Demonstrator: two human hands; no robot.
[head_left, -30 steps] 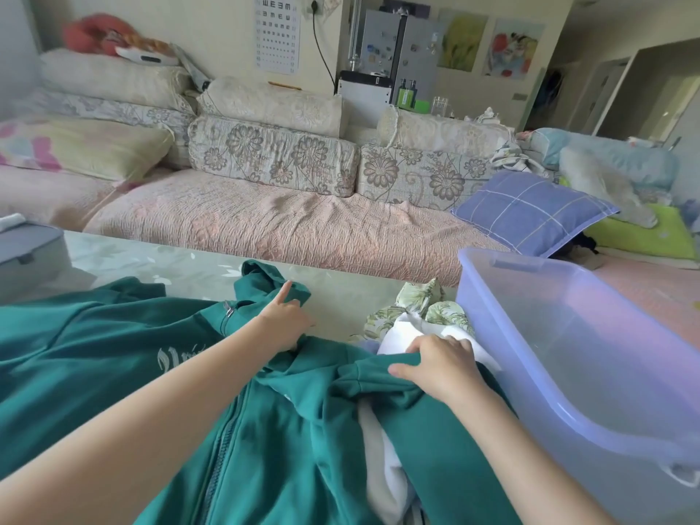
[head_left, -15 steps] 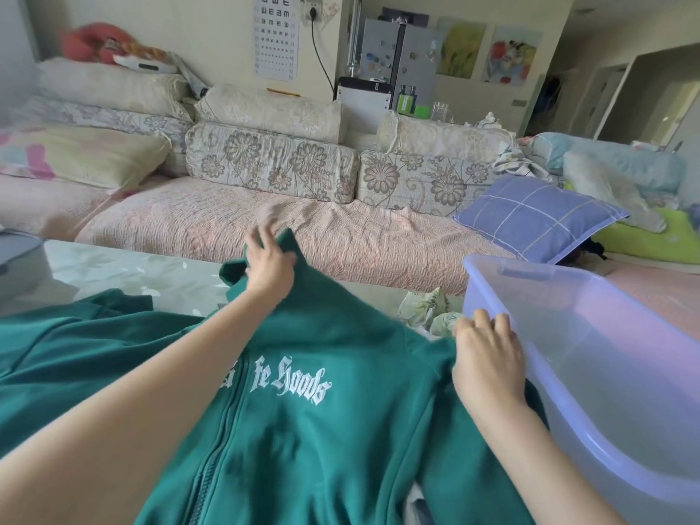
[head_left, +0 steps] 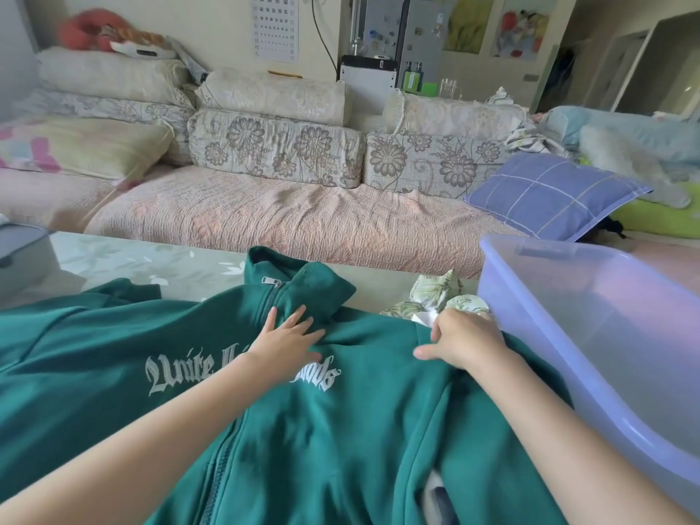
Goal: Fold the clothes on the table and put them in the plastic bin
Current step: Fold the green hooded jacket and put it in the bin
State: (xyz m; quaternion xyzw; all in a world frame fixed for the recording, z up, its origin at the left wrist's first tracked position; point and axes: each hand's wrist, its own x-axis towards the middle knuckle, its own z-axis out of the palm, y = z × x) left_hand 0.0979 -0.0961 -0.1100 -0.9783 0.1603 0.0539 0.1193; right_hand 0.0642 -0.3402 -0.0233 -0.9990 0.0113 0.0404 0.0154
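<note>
A green zip-up hoodie with white gothic lettering lies spread front-up across the table. My left hand rests flat on its chest just below the collar, fingers straight. My right hand presses on the hoodie's right shoulder with its fingers curled over the edge of the fabric, close to the bin. The translucent purple plastic bin stands at the right, nothing visible inside. A leaf-patterned garment and some white cloth peek out between the hoodie and the bin.
A grey box sits at the table's far left corner. The glass tabletop shows beyond the hoodie. Behind the table runs a sofa with cushions and a blue checked pillow.
The hoodie was bunched, then lifted and flipped; it now lies flat front-up. Both hands came down from holding the collar and shoulder up and now rest on the garment.
</note>
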